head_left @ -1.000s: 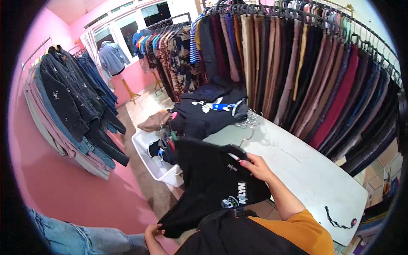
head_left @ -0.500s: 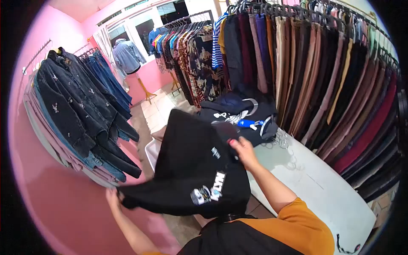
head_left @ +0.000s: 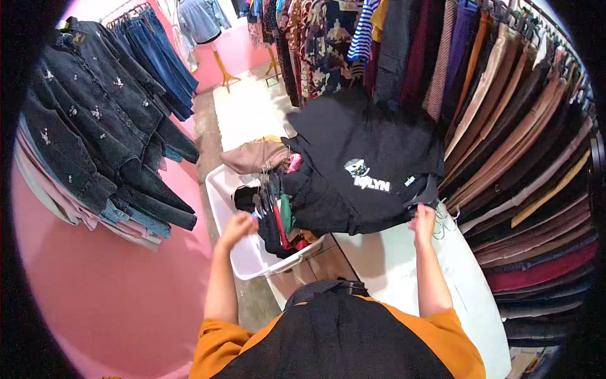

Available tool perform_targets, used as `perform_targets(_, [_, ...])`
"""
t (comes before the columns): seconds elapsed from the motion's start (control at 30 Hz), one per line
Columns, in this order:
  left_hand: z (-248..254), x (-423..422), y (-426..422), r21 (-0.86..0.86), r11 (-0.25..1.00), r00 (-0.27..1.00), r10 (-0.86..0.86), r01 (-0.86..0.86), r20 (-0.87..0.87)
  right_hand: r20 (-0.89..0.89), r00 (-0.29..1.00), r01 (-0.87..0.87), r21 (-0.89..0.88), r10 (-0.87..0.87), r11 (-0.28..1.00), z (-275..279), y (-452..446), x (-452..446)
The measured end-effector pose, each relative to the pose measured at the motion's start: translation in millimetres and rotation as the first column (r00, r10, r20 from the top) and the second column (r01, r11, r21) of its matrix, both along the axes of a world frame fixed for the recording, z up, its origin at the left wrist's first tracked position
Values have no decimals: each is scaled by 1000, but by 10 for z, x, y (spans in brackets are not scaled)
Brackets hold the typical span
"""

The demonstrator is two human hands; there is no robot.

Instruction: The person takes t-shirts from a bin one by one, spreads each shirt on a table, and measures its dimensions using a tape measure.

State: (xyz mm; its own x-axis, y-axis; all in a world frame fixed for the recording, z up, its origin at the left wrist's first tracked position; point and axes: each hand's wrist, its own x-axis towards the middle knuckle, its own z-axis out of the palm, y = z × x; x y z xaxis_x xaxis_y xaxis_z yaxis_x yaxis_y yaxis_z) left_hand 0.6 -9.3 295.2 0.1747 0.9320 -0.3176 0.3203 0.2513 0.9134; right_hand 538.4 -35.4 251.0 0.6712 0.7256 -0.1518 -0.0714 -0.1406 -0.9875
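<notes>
A black T-shirt with a white printed graphic and lettering lies spread over the pile at the far end of the white table. My right hand is closed at its near right edge, by the neckline, where a dark hanger-like piece shows. My left hand is off the shirt, above the white basket, with its fingers curled. Whether they hold anything is hard to see. Inside the basket are clothes on hangers, dark, green and red, with a brown garment over its far rim.
Hanging trousers crowd the right side. Patterned shirts hang at the back. On the left, a dark denim jacket and jeans hang along the pink wall. Loose wire rings lie on the table near my right hand.
The black T-shirt has moved from in front of me onto the pile on the table. My left hand has let go of it and moved over the basket. My view has tilted down.
</notes>
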Motion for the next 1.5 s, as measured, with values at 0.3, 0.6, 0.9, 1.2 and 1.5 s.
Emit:
perform_targets(0.3, [-792,358,-1054,-695,512,864,-317,504,392,-323,231,-947,143,918,288,-224,-1175,-1659])
perform_targets(0.6, [-1517,13,-1478,-435,648,745,-328,625,581,-345,-6,-999,45,939,10,-492,-1043,-2537])
perform_targets(0.9, [-2026,-387,-1833,-349,790,847,-371,503,381,-142,-151,-971,-166,978,-174,-1231,-1072,-3252])
perform_targets(1.2, [-2144,-1414,-2284,-423,906,996,34,6,87,-60,-530,-598,-680,846,-423,-804,-75,-3441])
perform_targets(1.5, [-1967,-2127,-2663,-490,629,786,571,-604,-236,690,-35,-509,-635,723,581,-1451,495,-4472])
